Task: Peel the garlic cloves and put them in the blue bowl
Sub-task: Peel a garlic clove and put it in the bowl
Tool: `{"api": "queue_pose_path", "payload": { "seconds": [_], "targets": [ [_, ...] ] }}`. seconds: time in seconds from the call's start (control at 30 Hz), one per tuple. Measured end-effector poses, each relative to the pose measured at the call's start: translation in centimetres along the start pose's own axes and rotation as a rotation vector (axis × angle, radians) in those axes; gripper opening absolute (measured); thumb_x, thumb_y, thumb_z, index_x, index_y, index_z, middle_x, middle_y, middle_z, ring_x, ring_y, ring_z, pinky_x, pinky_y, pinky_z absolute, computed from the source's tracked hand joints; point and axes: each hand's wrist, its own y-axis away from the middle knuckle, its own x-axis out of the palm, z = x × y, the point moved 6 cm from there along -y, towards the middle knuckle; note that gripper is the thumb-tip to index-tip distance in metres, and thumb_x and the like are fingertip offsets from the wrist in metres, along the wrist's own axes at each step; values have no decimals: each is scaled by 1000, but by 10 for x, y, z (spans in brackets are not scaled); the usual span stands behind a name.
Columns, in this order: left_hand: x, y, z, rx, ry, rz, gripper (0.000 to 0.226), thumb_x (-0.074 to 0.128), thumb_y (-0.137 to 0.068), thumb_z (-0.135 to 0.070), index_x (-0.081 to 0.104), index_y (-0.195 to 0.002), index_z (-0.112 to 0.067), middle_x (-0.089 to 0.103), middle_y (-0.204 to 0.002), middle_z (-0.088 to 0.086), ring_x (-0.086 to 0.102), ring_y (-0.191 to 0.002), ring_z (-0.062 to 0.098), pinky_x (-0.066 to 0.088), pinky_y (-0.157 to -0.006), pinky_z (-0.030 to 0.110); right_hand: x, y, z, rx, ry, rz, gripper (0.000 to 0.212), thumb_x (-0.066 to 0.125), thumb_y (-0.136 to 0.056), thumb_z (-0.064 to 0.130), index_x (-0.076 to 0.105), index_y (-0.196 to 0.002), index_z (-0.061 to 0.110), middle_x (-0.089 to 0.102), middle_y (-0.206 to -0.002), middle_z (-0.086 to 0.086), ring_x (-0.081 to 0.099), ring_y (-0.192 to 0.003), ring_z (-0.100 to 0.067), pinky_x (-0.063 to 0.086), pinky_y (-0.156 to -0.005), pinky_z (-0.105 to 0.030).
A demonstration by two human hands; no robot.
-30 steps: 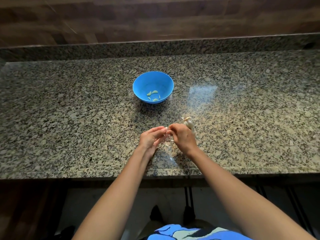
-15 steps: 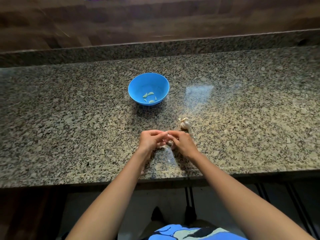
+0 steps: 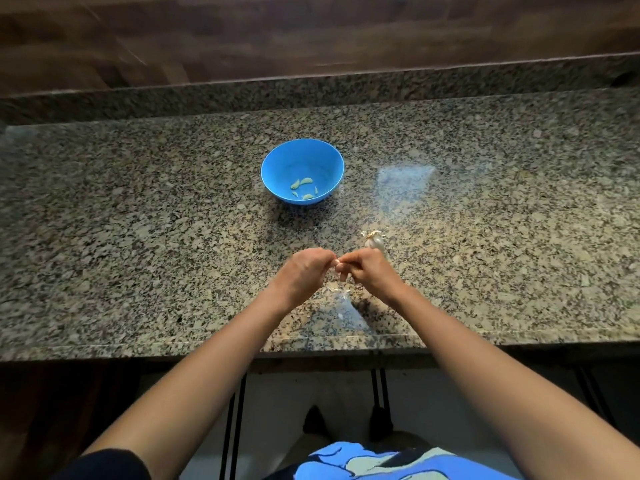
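A garlic clove point(image 3: 337, 263) is pinched between left hand point(image 3: 304, 273) and right hand point(image 3: 372, 275). It is held well short of the blue bowl point(image 3: 277, 168).

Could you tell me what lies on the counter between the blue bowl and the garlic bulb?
Nothing: in the head view, only bare granite counter shows between the blue bowl and the garlic bulb.

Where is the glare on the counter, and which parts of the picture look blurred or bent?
In the head view, a pale glare patch lies on the granite counter right of the blue bowl; the wooden wall at the top is smeared by blur; the counter's edges bow from wide-angle distortion.
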Motion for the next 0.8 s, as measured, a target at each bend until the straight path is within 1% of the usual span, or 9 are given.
{"api": "queue_pose_path", "payload": {
  "seconds": [0.1, 0.23, 0.37, 0.43, 0.5, 0.57, 0.67, 0.73, 0.8],
  "targets": [
    [-3, -2, 5, -53, 60, 87, 28, 43, -98, -20, 60, -81, -4, 57, -73, 5, 50, -61, 15, 47, -60, 27, -7, -1, 9, -252, 286, -128, 24, 52, -92, 17, 70, -88, 2, 67, -71, -5, 58, -57, -9, 41, -77, -9],
    [3, 1, 13, -412, 681, 165, 28, 47, -95, -16, 57, -69, -12, 49, -61, -1, 38, -51, 8, 31, -51, 20, -6, -2, 18, -566, 422, -187, 38, 41, -91, 23, 67, -73, 2, 61, -57, -2, 52, -44, -8, 47, -51, -18],
    [15, 9, 12, -653, 1188, 278, 25, 42, -95, -10, 55, -74, -8, 47, -62, -2, 39, -51, 6, 32, -50, 16, -6, -6, 10, -634, 568, -216, 32, 41, -92, 21, 66, -76, 8, 61, -59, 1, 54, -45, -9, 50, -51, -23],
    [13, 5, 14, -599, 1113, 256, 24, 43, -96, -11, 55, -76, -8, 48, -62, -2, 39, -52, 6, 32, -51, 16, -7, -7, 7, -444, 356, -186, 31, 44, -93, 20, 65, -77, 4, 61, -62, -2, 51, -49, -9, 46, -55, -21],
    [7, 0, 16, -407, 683, 187, 24, 45, -96, -14, 56, -75, -9, 50, -65, -1, 40, -55, 8, 34, -54, 18, -1, -10, 1, -120, -71, -62, 27, 46, -93, 14, 60, -74, 1, 52, -60, -2, 41, -49, -8, 35, -50, -17],
    [2, -3, 13, -195, 268, 92, 22, 46, -95, -14, 57, -77, -5, 52, -70, 1, 44, -61, 12, 40, -59, 21, 8, -9, -4, 118, -333, 99, 25, 45, -95, 15, 57, -76, 5, 47, -59, 2, 38, -49, -8, 29, -45, -15],
    [-4, 2, 6, 111, 6, -33, 27, 41, -94, -14, 58, -80, 1, 54, -71, 6, 48, -64, 19, 45, -60, 26, 18, 0, -11, 364, -628, 330, 24, 42, -96, 23, 56, -77, 14, 47, -64, 5, 42, -52, -5, 29, -45, -16],
    [-1, 0, 10, 18, 90, 14, 26, 42, -94, -15, 60, -81, -1, 55, -71, 4, 47, -62, 15, 43, -59, 23, 19, 1, -15, 350, -595, 308, 24, 44, -95, 25, 60, -81, 15, 53, -66, 3, 46, -54, -7, 33, -46, -18],
    [11, 2, 20, -283, 399, 121, 23, 49, -94, -18, 65, -80, -8, 54, -65, 0, 42, -55, 9, 36, -52, 19, 12, -5, -11, 151, -186, 144, 21, 49, -93, 23, 66, -89, 12, 62, -72, -1, 50, -57, -13, 45, -52, -28]
  ]
}}
